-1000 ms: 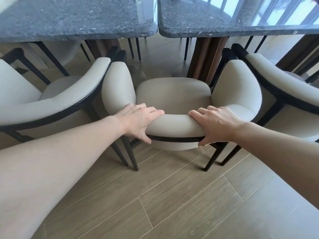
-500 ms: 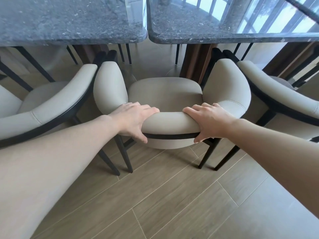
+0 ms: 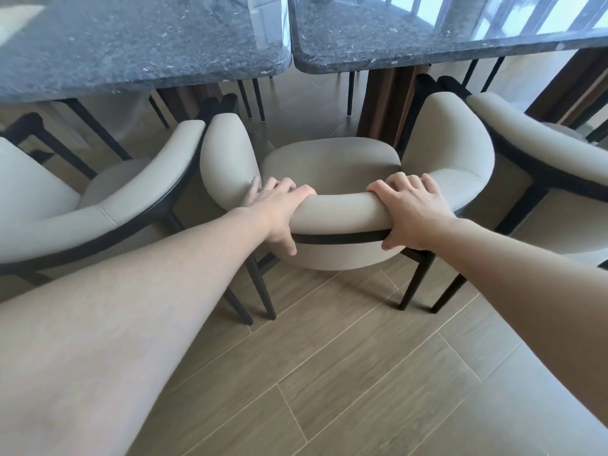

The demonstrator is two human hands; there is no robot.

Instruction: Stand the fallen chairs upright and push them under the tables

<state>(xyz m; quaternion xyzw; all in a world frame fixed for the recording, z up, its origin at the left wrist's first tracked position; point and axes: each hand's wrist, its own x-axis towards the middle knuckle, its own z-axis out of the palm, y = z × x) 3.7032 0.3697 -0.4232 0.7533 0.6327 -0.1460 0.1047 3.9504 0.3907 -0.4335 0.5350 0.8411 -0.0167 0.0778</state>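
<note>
A beige upholstered chair [image 3: 332,166] with black legs stands upright in front of me, facing the gap between two dark stone tables. My left hand [image 3: 279,209] grips the left part of its curved backrest, fingers over the top and thumb on the black band below. My right hand [image 3: 411,212] grips the right part of the same backrest in the same way. The left table [image 3: 131,51] and the right table [image 3: 427,37] lie just beyond the seat's front, which sits short of their near edges.
A matching chair [image 3: 98,199] stands close on the left, its arm almost touching the held chair. Another matching chair [image 3: 552,166] stands close on the right. Brown table pedestals [image 3: 381,103] stand under the tables. Wood-look floor tiles [image 3: 329,373] spread out behind the chair.
The chair has slid a little forward toward the tables with both hands on its backrest. My fingers have wrapped further over the top of the backrest.
</note>
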